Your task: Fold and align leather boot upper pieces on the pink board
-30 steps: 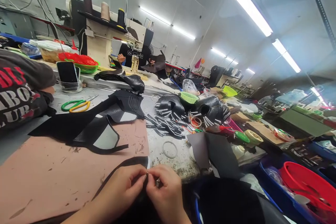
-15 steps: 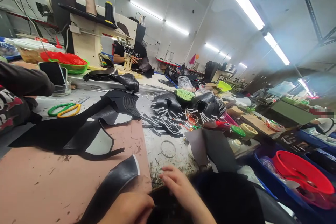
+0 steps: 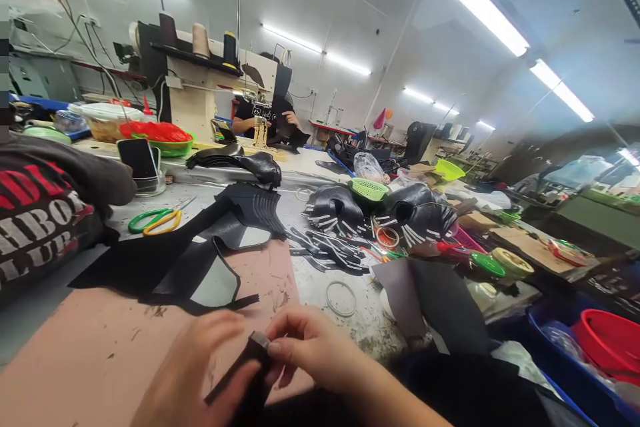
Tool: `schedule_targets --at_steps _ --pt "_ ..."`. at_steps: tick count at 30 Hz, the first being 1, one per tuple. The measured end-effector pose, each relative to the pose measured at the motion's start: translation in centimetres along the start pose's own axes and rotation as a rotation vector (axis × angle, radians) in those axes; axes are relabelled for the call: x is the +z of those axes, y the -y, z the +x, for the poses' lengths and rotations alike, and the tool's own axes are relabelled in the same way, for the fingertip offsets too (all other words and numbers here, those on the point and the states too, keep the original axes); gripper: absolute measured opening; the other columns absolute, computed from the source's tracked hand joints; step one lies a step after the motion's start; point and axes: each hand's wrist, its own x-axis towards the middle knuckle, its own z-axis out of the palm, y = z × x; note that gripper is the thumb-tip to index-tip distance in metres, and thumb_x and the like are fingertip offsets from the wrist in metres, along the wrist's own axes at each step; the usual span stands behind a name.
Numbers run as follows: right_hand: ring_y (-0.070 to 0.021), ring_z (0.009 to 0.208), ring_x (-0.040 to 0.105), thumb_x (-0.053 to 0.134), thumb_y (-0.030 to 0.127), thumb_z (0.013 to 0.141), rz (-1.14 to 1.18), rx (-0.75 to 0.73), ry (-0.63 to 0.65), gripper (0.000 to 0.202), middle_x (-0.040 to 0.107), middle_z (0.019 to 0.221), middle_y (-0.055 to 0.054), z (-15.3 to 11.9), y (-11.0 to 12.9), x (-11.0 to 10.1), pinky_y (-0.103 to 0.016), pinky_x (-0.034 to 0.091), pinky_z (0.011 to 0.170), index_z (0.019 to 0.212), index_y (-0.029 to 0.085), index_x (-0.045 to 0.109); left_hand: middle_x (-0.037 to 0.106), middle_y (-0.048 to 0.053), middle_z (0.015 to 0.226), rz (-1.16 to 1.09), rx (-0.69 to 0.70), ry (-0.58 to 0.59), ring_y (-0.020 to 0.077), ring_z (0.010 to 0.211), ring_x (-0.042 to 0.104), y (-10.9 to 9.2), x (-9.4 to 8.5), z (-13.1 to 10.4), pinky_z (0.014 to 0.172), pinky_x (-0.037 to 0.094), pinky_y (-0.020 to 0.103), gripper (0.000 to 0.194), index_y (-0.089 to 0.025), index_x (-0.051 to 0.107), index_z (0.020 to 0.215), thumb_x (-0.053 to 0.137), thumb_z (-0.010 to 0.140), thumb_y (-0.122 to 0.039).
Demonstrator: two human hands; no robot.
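Note:
My right hand (image 3: 313, 347) pinches the end of a black leather piece (image 3: 257, 347) between thumb and fingers, low in the view. My left hand (image 3: 195, 360) is smeared by motion beside it; its fingers look stretched out, apart from the thumb, which lies close to the leather. Whether that thumb presses on the piece is unclear. Beyond both hands, stacked black cut pieces (image 3: 145, 263) with pale grey backing lie across the pink board (image 3: 120, 340). To the right of the board, a pale ring (image 3: 341, 298) lies on the grey tabletop.
Green-and-yellow-handled scissors (image 3: 156, 221) lie at the left, near a phone (image 3: 139, 161) on a stand and another person's sleeve (image 3: 107, 170). Black leather bundles (image 3: 336, 207) with white-tipped strips stand beyond. Blue and red tubs (image 3: 613, 340) stand at the right. Someone sits behind a sewing machine (image 3: 200, 97).
The leather piece has come off the board's front into my right hand, which was empty with fingers spread and has moved left. My left hand's fingers have opened. The view has swung left.

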Motion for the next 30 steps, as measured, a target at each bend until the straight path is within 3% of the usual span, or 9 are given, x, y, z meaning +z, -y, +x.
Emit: schedule_targets --at_steps 3,5,9,11,16,23,28,30 --pt "-0.0078 0.056 0.057 0.068 0.035 0.070 -0.173 -0.012 0.011 0.026 0.057 0.062 0.004 -1.1 1.2 0.7 -0.021 0.045 0.057 0.082 0.014 0.058 0.064 0.000 0.067 -0.306 -0.440 0.379 0.0153 0.060 0.062 0.1 -1.2 1.3 0.053 0.051 0.020 0.029 -0.022 0.061 0.079 0.048 0.083 -0.047" --pt "-0.0068 0.057 0.056 0.060 0.021 0.075 -0.330 -0.007 0.079 0.015 0.058 0.069 0.004 -1.6 2.0 0.9 -0.019 0.045 0.055 0.089 0.016 0.061 0.062 0.001 0.063 -0.425 -0.562 0.473 0.0166 0.060 0.060 -0.2 -1.2 1.4 0.053 0.050 0.022 0.038 -0.020 0.060 0.070 0.044 0.082 -0.052" --pt "-0.0086 0.063 0.060 0.052 0.012 0.077 -0.430 -0.023 0.117 0.023 0.060 0.077 0.003 -1.9 3.1 1.1 -0.019 0.046 0.057 0.095 0.021 0.062 0.059 0.001 0.063 -0.476 -0.612 0.444 0.0154 0.061 0.056 -1.2 -1.0 1.1 0.053 0.046 0.021 0.035 -0.019 0.060 0.068 0.049 0.078 -0.050" --pt "-0.0102 0.064 0.060 0.051 0.014 0.078 -0.428 -0.045 0.036 0.017 0.059 0.070 0.003 -1.7 2.8 1.5 -0.020 0.046 0.057 0.090 0.019 0.062 0.059 0.001 0.065 -0.514 -0.625 0.448 0.0142 0.060 0.054 -1.6 -1.1 1.1 0.052 0.045 0.020 0.032 -0.018 0.061 0.070 0.050 0.079 -0.047" --pt "-0.0088 0.054 0.053 0.057 0.018 0.075 -0.659 -0.308 -0.263 0.006 0.060 0.067 0.002 -1.1 1.0 3.0 -0.018 0.039 0.048 0.073 0.019 0.063 0.057 -0.001 0.062 -0.589 -0.618 0.363 0.0116 0.054 0.052 -2.0 -1.3 1.1 0.050 0.044 0.019 0.026 -0.018 0.060 0.070 0.050 0.079 -0.041" --pt "-0.0123 0.062 0.057 0.059 0.016 0.074 -0.763 -0.468 -0.376 0.009 0.063 0.067 0.000 -0.9 -0.6 4.2 -0.021 0.043 0.055 0.068 0.019 0.065 0.064 0.001 0.071 -0.440 -0.524 0.330 0.0139 0.061 0.060 -1.2 -1.3 -0.5 0.057 0.050 0.020 0.019 -0.021 0.064 0.081 0.049 0.081 -0.033" --pt "-0.0137 0.054 0.055 0.050 0.010 0.070 -0.956 -0.729 -0.568 0.017 0.062 0.060 -0.002 -0.3 -2.7 5.2 -0.024 0.043 0.051 0.063 0.019 0.063 0.067 0.002 0.076 -0.381 -0.465 0.310 0.0162 0.071 0.064 -0.5 -1.0 -1.0 0.063 0.051 0.021 0.020 -0.021 0.066 0.080 0.048 0.081 -0.028" --pt "-0.0134 0.051 0.054 0.049 0.010 0.069 -0.880 -0.735 -0.607 0.018 0.062 0.058 -0.003 -0.1 -3.3 5.4 -0.024 0.043 0.050 0.062 0.019 0.064 0.067 0.001 0.073 -0.402 -0.471 0.272 0.0157 0.068 0.063 -0.5 -1.0 -1.0 0.062 0.051 0.020 0.019 -0.021 0.066 0.077 0.048 0.081 -0.028"
